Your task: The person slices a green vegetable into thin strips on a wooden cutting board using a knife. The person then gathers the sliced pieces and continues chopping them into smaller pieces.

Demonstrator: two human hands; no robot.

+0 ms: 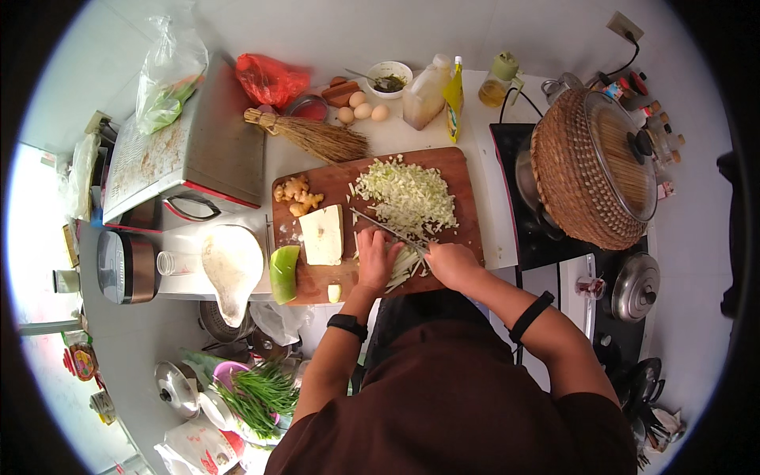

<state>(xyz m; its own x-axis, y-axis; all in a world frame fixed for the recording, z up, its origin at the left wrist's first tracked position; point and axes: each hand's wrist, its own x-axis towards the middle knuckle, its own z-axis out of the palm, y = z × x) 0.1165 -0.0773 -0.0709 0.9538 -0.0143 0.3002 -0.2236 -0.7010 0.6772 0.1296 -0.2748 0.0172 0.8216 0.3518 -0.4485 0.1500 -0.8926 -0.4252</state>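
My right hand [452, 265] grips the handle of a kitchen knife [386, 227], whose blade slants up and to the left across the wooden cutting board [350, 172]. Beside the blade, the fingers of my left hand [377, 259] press on pale green vegetable strips [405, 268]. A heap of finely diced pale vegetable [409, 193] lies just beyond the knife. To the left on the board are ginger root [298, 194], a white block that looks like tofu [322, 235], a green-skinned vegetable piece [285, 274] and a small pale chunk [334, 293].
Behind the board lie a straw brush [314, 135] and several eggs [363, 110], near a bowl [389, 80] and a plastic jug [426, 95]. A woven-wrapped steamer [585, 169] stands on the cooktop at right. An oven [190, 142] and a white ladle-shaped scoop [232, 261] are at left.
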